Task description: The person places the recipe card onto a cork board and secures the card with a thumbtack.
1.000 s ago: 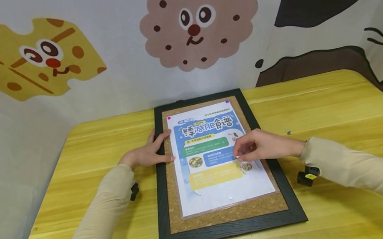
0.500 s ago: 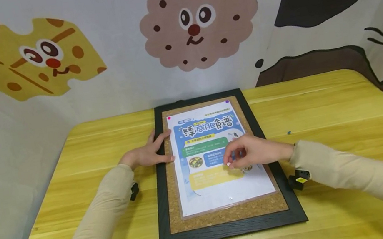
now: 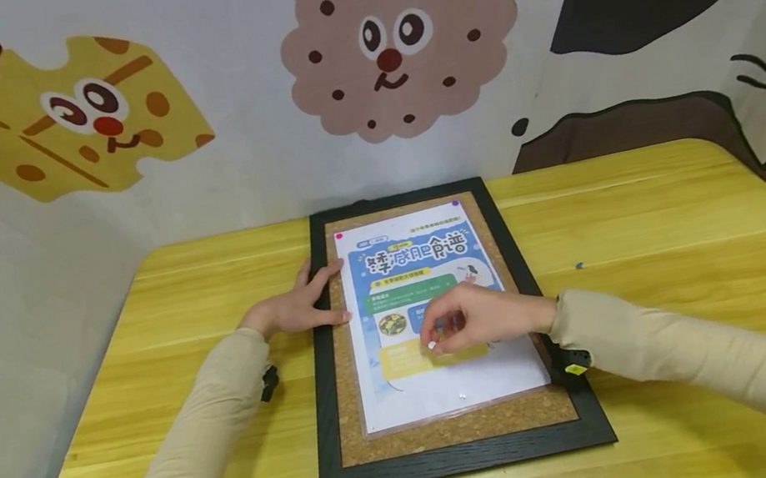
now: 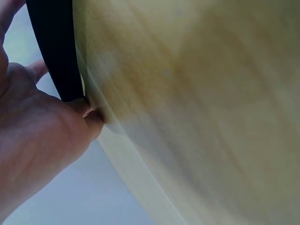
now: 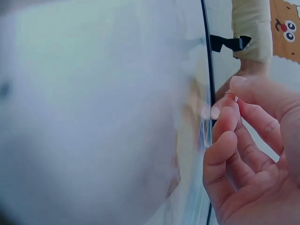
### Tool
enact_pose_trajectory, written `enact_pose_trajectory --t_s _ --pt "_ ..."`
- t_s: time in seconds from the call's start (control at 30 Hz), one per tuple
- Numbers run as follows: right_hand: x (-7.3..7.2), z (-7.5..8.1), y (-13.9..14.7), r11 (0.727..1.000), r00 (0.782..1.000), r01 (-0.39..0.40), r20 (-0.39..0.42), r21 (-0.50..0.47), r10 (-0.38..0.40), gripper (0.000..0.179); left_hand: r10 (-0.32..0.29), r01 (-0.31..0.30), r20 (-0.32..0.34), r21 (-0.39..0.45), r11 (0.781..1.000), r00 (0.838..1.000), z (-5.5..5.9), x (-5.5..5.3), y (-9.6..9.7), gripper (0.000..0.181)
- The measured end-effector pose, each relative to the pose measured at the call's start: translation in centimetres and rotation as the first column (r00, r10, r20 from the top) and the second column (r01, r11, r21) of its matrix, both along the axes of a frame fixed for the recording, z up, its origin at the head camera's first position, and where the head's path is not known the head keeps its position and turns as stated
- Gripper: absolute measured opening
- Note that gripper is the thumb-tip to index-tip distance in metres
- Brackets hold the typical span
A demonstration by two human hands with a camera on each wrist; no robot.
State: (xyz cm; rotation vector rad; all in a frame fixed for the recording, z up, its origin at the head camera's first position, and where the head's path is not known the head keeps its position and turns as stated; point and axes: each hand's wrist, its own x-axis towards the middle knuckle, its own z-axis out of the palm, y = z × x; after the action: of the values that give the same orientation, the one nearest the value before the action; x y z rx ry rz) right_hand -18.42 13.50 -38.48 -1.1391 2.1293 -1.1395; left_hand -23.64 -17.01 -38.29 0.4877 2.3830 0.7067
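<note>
A cork board [image 3: 453,430] in a black frame lies flat on a table, with a laminated poster [image 3: 421,402] over its cork. Pink [image 3: 339,236] and purple tack heads [image 3: 456,203] sit at the poster's upper corners. My left hand [image 3: 292,309] rests across the board's left frame, fingers spread, thumb and forefinger reaching the poster's left edge. Between thumb and forefinger, my right hand [image 3: 475,315] pinches a small white thumbtack [image 3: 432,345] above the lower half of the poster. In the right wrist view the thumbtack's [image 5: 231,95] thin pin shows between the fingertips.
The yellow wooden table [image 3: 655,227] runs back to a cloth backdrop [image 3: 236,86] printed with cartoon food. Right of the board lies a tiny blue object [image 3: 579,265]. A small shiny spot [image 3: 463,396] shows near the poster's lower edge.
My right hand has moved left and toward the poster's lower edge, still pinching the white thumbtack. The left hand and the board have stayed in place.
</note>
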Motion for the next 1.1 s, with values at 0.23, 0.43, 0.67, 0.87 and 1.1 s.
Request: enact_pose_trajectory --t_s 0.23,0.43,0.67,0.87,1.1 --pt "0.1 0.0 -1.3 0.999 0.999 -0.033 -0.007 -0.024 0.033 0.010 0.001 -0.001 0.001 0.000 1.000 1.000 0.1 0.0 0.0 0.095" --pt "0.3 0.1 -2.4 0.998 0.998 -0.066 0.005 -0.006 0.066 0.012 0.006 -0.006 0.008 -0.006 1.000 1.000 0.1 0.0 0.0 0.095" --pt "0.8 -0.1 -4.1 0.992 0.992 -0.128 0.012 0.006 0.128 0.012 0.010 -0.010 0.009 -0.015 1.000 1.000 0.1 0.1 0.0 0.095" --pt "1.3 -0.6 -5.6 0.982 0.982 -0.188 0.024 0.013 0.188 0.011 0.011 -0.011 0.013 -0.021 1.000 1.000 0.1 -0.1 0.1 0.094" --pt "1.8 -0.7 -6.9 0.968 0.968 -0.252 -0.005 0.020 0.252 0.009 0.004 -0.003 0.006 -0.023 1.000 1.000 -0.1 -0.2 0.0 0.093"
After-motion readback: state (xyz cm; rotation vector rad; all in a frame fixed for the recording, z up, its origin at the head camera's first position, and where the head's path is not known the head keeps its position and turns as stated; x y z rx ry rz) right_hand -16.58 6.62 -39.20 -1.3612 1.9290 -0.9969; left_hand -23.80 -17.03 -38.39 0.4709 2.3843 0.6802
